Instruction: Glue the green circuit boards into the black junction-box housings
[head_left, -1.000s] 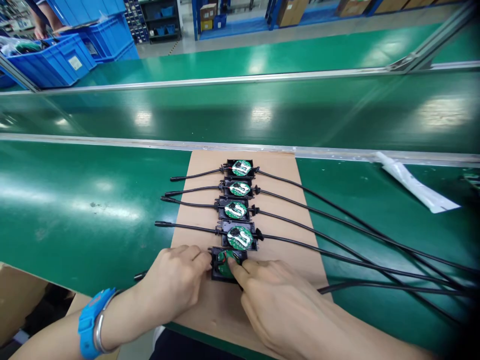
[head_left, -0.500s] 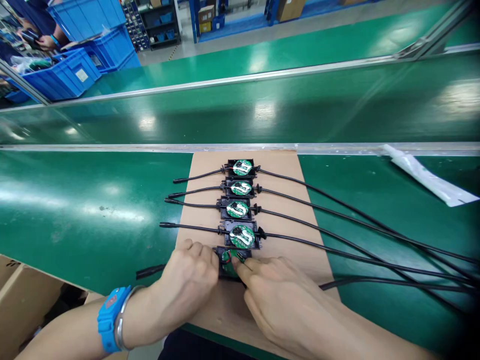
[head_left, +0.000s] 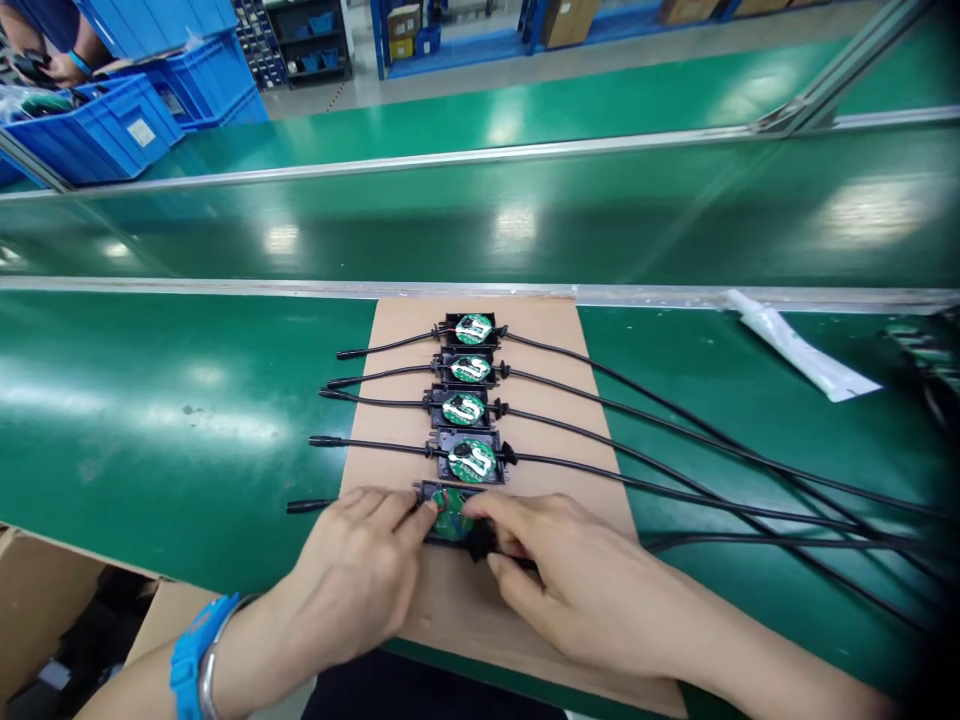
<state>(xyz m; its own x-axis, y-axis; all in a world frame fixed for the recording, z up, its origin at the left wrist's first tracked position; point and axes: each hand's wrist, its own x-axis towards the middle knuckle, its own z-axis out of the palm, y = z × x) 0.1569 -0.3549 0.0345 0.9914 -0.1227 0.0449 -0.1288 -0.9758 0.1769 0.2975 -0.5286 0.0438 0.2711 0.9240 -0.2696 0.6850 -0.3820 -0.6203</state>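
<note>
The nearest black plastic case holds a round green circuit board with a red wire on it. My left hand is closed at the case's left end, its thumb tip at the board's edge and a short black cable end sticking out beyond it. At the right end, my right hand pinches a black cable by its grommet, the index fingertip reaching the board. Behind this case, several similar open cases stand in a row, their boards bearing white paste.
Brown cardboard lies under the cases on the green bench. Long black cables run off right. A white tube lies at the back right. Blue bins and another person's hands are at the upper left.
My left hand has flattened somewhat, with its thumb now at the board. The right hand has shifted from pressing on the board to the case's right end, where the grommet now shows.
</note>
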